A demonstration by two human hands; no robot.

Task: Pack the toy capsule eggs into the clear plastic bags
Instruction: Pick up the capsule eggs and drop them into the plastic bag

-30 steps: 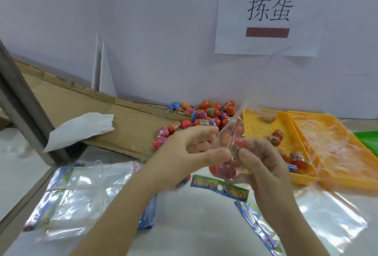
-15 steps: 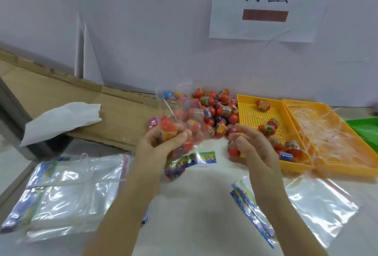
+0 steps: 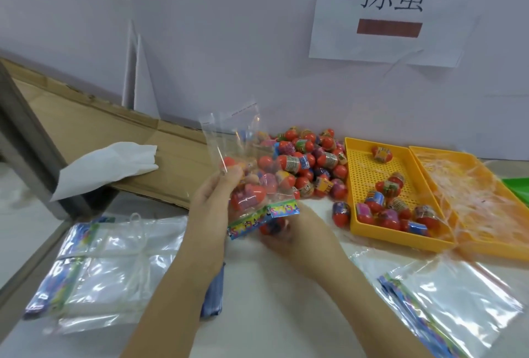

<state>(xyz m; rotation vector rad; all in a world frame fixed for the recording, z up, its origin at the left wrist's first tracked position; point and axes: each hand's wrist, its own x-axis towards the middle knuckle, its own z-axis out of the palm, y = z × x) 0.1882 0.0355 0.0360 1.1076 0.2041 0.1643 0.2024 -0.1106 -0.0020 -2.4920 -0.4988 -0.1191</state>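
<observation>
Gripping a part-filled bag point(image 3: 246, 186) at frame centre is the left hand point(image 3: 211, 200); the right hand point(image 3: 297, 233) curls round 1 egg point(image 3: 272, 227) just beneath. Many loose eggs point(image 3: 315, 163) lie right of centre, so much packing is probably left.

A white wall point(image 3: 200, 28) fills the back; a paper sign point(image 3: 392, 11) is taped on it at the upper right, with two black handwritten characters above a brown bar; a folded white card point(image 3: 137, 71) leans upright against the wall; a flat sheet of cardboard point(image 3: 94, 125) lies along the wall's foot at the left, a crumpled white cloth point(image 3: 106, 165) resting on its near edge; a grey metal bar point(image 3: 28, 140) slants across the left edge; on the white table point(image 3: 286, 314) at the right, two yellow trays sit touching side by side, the perforated tray point(image 3: 360, 168) nearer the middle, the outer tray point(image 3: 486, 254) holding pale shredded strips point(image 3: 472, 194); a green corner point(image 3: 518, 188) shows beyond it.
</observation>
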